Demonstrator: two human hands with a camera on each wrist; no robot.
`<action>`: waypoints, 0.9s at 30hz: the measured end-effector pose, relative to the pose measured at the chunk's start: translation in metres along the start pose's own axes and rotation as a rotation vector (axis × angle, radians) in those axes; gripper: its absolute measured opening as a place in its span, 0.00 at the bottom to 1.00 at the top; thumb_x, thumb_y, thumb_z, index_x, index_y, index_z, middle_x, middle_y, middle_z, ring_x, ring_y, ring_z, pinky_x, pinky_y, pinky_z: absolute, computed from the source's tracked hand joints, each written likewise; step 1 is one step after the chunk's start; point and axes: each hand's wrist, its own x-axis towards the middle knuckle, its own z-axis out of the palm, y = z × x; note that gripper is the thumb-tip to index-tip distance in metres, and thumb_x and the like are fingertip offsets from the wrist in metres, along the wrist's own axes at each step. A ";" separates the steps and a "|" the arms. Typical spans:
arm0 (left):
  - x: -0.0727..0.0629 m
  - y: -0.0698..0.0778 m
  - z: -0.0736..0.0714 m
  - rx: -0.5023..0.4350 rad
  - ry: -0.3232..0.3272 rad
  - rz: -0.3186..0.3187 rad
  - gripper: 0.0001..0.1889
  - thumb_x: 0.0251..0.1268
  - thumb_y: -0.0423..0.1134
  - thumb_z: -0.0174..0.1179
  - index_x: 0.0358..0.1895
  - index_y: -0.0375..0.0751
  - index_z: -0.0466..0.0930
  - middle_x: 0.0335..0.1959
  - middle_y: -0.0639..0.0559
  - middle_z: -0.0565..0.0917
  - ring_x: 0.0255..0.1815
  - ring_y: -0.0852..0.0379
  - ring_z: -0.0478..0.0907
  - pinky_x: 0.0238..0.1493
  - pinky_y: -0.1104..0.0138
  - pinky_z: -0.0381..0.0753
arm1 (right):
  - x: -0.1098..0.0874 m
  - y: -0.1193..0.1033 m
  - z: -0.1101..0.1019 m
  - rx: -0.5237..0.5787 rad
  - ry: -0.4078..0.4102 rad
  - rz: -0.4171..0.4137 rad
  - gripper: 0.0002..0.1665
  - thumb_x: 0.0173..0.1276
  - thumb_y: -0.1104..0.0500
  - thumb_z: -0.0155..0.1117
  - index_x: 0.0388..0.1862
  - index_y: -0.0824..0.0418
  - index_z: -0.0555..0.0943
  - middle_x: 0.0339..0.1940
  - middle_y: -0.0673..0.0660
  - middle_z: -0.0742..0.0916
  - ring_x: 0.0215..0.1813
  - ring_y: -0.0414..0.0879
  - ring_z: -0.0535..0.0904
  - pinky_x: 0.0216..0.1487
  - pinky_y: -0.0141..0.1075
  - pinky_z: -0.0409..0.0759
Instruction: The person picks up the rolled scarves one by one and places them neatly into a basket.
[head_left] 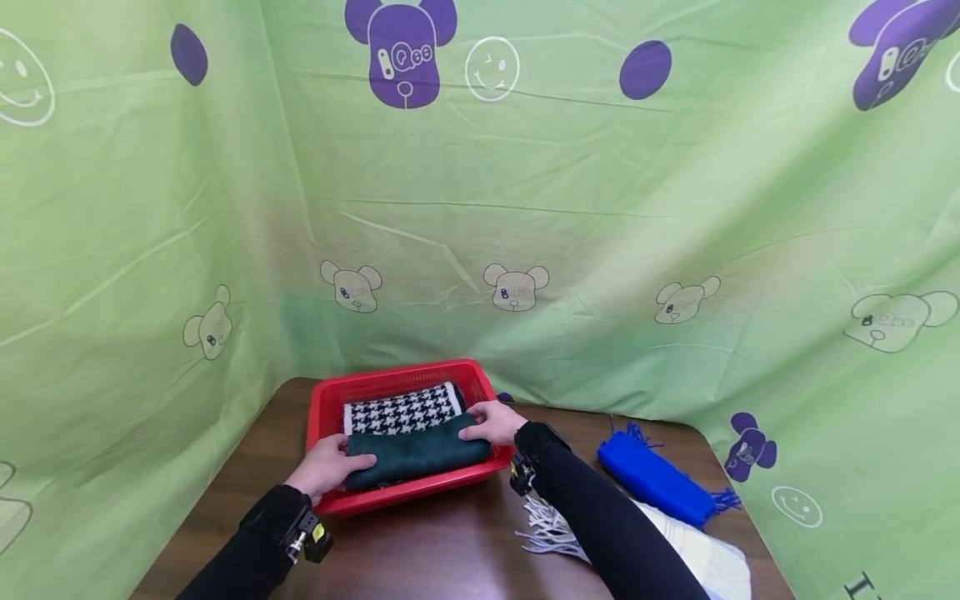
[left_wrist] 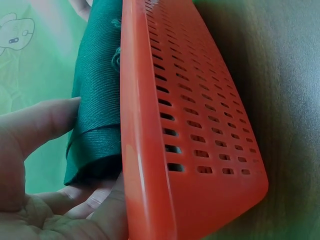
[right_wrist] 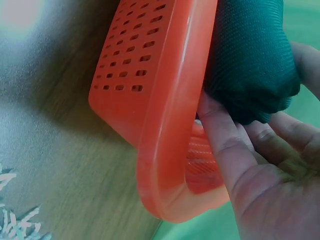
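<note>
The person has both hands on a dark green scarf (head_left: pixel 420 452), folded into a long, thick bundle, at the near side of a red basket (head_left: pixel 420 489). The left hand (head_left: pixel 322 468) grips one end, thumb laid over the cloth and fingers tucked beneath it; the right hand (head_left: pixel 495 422) grasps the other end in the same fashion, its fingers reaching under the fold just inside the basket's rim. The scarf runs between the two hands along the near rim, and the left wrist view shows a few loose green threads against that edge. Behind it, in the basket, lies a folded black-and-white checked scarf (head_left: pixel 405 411) with a white border, its near part covered by the green one. The basket has rows of slots in its walls and sits on a brown wooden table (head_left: pixel 450 554). Over to the right, a folded blue scarf (head_left: pixel 656 479) lies slantwise with fringe at both ends, and just beside it is a white scarf (head_left: pixel 708 554), partly hidden by the right sleeve (head_left: pixel 611 521), its pale tassels spread on the wood. A green curtain (head_left: pixel 525 183) printed with bear heads, smiling faces and purple spots hangs around the table.
</note>
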 end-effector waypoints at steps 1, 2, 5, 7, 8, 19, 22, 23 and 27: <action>0.001 0.000 0.000 0.006 -0.003 0.002 0.44 0.70 0.43 0.72 0.75 0.16 0.58 0.66 0.20 0.73 0.54 0.36 0.79 0.52 0.50 0.90 | 0.001 0.000 0.000 -0.005 -0.003 0.004 0.30 0.70 0.58 0.75 0.65 0.73 0.81 0.53 0.64 0.89 0.53 0.52 0.83 0.63 0.45 0.82; 0.001 0.000 0.000 0.016 -0.005 0.004 0.45 0.70 0.43 0.72 0.75 0.15 0.58 0.66 0.19 0.72 0.54 0.36 0.79 0.51 0.51 0.90 | 0.002 0.001 0.000 -0.010 -0.005 0.009 0.29 0.70 0.57 0.75 0.65 0.73 0.81 0.52 0.64 0.89 0.53 0.52 0.83 0.63 0.44 0.82; 0.004 0.000 0.001 0.036 -0.009 0.007 0.45 0.69 0.42 0.73 0.75 0.15 0.58 0.67 0.18 0.71 0.56 0.35 0.79 0.51 0.51 0.90 | 0.004 0.002 0.001 -0.021 -0.009 0.023 0.29 0.70 0.57 0.75 0.64 0.73 0.82 0.52 0.63 0.89 0.52 0.51 0.83 0.62 0.44 0.83; 0.006 -0.002 0.002 0.051 -0.014 0.006 0.45 0.69 0.42 0.73 0.75 0.14 0.58 0.68 0.18 0.71 0.57 0.33 0.78 0.51 0.51 0.90 | 0.005 0.003 0.002 -0.023 -0.009 0.032 0.29 0.70 0.57 0.76 0.64 0.72 0.82 0.52 0.63 0.89 0.52 0.51 0.83 0.63 0.44 0.82; 0.007 -0.002 0.002 0.056 -0.017 0.003 0.45 0.69 0.42 0.73 0.75 0.14 0.58 0.68 0.18 0.70 0.57 0.33 0.78 0.51 0.51 0.90 | 0.006 0.003 0.003 -0.022 -0.007 0.037 0.29 0.70 0.57 0.76 0.64 0.72 0.82 0.53 0.63 0.89 0.52 0.51 0.83 0.63 0.45 0.82; 0.012 -0.004 0.006 0.085 -0.021 -0.001 0.38 0.67 0.42 0.74 0.68 0.17 0.68 0.53 0.30 0.80 0.48 0.41 0.79 0.43 0.57 0.89 | 0.013 0.006 0.010 -0.101 0.009 0.047 0.30 0.68 0.55 0.77 0.62 0.71 0.83 0.49 0.61 0.88 0.50 0.52 0.82 0.62 0.45 0.82; 0.012 -0.004 0.008 0.118 -0.019 0.001 0.38 0.67 0.43 0.73 0.67 0.16 0.68 0.53 0.29 0.80 0.48 0.41 0.79 0.45 0.56 0.88 | 0.015 0.007 0.012 -0.112 0.007 0.052 0.29 0.67 0.55 0.77 0.62 0.71 0.83 0.49 0.61 0.88 0.51 0.52 0.82 0.63 0.46 0.82; 0.012 -0.004 0.008 0.132 -0.019 0.001 0.38 0.68 0.43 0.73 0.68 0.15 0.68 0.54 0.28 0.80 0.49 0.40 0.79 0.47 0.55 0.88 | 0.015 0.007 0.013 -0.110 0.006 0.057 0.29 0.68 0.55 0.77 0.62 0.71 0.83 0.50 0.62 0.88 0.51 0.53 0.82 0.64 0.47 0.82; 0.012 -0.003 0.009 0.188 -0.010 0.008 0.40 0.68 0.44 0.72 0.68 0.13 0.66 0.57 0.26 0.79 0.52 0.37 0.78 0.57 0.48 0.85 | 0.015 0.005 0.014 -0.106 -0.002 0.074 0.30 0.68 0.56 0.77 0.62 0.71 0.83 0.53 0.64 0.88 0.54 0.55 0.82 0.66 0.50 0.81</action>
